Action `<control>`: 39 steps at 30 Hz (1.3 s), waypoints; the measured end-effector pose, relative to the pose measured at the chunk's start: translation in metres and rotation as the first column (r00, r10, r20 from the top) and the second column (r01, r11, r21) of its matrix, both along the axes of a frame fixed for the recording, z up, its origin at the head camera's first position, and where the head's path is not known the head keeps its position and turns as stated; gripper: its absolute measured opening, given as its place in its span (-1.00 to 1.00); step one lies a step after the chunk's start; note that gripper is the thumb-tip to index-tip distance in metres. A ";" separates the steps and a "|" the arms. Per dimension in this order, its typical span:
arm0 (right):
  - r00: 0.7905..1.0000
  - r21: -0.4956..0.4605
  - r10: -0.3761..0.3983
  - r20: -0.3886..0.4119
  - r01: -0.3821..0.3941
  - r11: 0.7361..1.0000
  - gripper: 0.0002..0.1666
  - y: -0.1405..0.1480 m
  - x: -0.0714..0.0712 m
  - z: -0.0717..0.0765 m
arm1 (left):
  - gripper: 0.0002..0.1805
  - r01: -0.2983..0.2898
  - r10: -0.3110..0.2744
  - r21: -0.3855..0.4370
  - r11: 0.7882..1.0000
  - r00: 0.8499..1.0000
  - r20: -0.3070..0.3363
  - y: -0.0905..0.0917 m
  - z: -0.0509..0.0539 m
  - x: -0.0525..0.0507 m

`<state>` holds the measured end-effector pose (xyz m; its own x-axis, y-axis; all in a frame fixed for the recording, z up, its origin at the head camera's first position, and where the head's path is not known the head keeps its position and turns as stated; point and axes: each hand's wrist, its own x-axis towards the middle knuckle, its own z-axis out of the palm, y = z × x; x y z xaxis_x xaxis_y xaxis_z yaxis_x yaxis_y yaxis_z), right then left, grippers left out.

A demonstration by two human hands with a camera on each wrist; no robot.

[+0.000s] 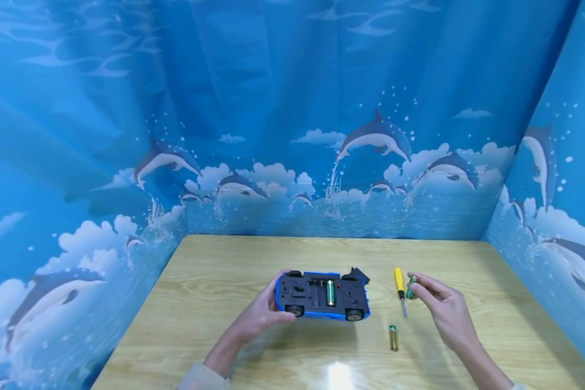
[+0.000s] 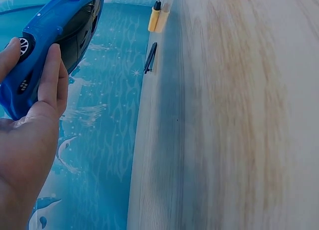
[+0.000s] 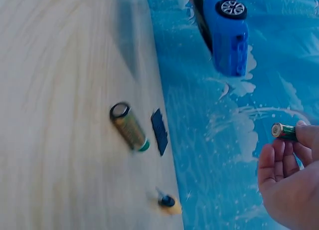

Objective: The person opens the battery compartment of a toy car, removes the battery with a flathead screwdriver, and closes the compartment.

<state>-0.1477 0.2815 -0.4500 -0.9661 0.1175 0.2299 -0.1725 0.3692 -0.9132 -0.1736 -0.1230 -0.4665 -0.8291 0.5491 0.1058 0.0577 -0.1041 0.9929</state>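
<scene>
A blue toy car (image 1: 312, 297) is held underside up by my left hand (image 1: 263, 315), which grips its left end; one green battery (image 1: 330, 293) lies in its uncovered compartment. In the left wrist view, fingers and thumb of the left hand (image 2: 37, 125) hold the car (image 2: 42, 33) around a wheel. My right hand (image 1: 446, 314) pinches another battery (image 1: 410, 288), right of the car. The right wrist view shows that battery (image 3: 285, 131) between thumb and fingers of the right hand (image 3: 294, 175), with the car (image 3: 229, 45) farther off.
A yellow-handled screwdriver (image 1: 399, 284) lies between the car and my right hand. Another battery (image 1: 394, 338) lies on the wooden table (image 1: 214, 260) nearer the front. A black flat piece (image 3: 159, 131) rests near the table edge. Dolphin-printed blue curtains (image 1: 273, 108) stand around the table.
</scene>
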 end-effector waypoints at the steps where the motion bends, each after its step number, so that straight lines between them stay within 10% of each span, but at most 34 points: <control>1: 1.000 0.007 -0.002 0.000 0.002 1.000 -0.45 0.003 0.001 -0.002 | 0.09 -0.003 0.003 0.003 1.000 1.000 0.005 -0.001 0.000 0.000; 18: 0.982 0.074 -0.014 0.190 0.000 0.997 -0.36 0.023 0.015 -0.024 | 0.13 -0.018 0.018 -0.004 1.000 1.000 0.016 -0.005 0.002 0.001; 27: 0.928 0.008 -0.027 0.371 0.026 1.000 -0.30 0.020 0.019 -0.034 | 0.13 -0.015 0.015 -0.006 1.000 1.000 0.005 -0.005 0.001 0.000; 39: 0.912 -0.014 -0.020 0.410 0.028 1.000 -0.40 0.013 0.021 -0.048 | 0.12 -0.007 0.007 -0.007 1.000 1.000 -0.013 -0.004 -0.001 0.000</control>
<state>-0.1269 0.2946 -0.4981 -0.9718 0.1420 -0.1884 0.2274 0.3505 -0.9085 -0.1738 -0.1265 -0.4673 -0.8316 0.5438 0.1126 0.0716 -0.0962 0.9928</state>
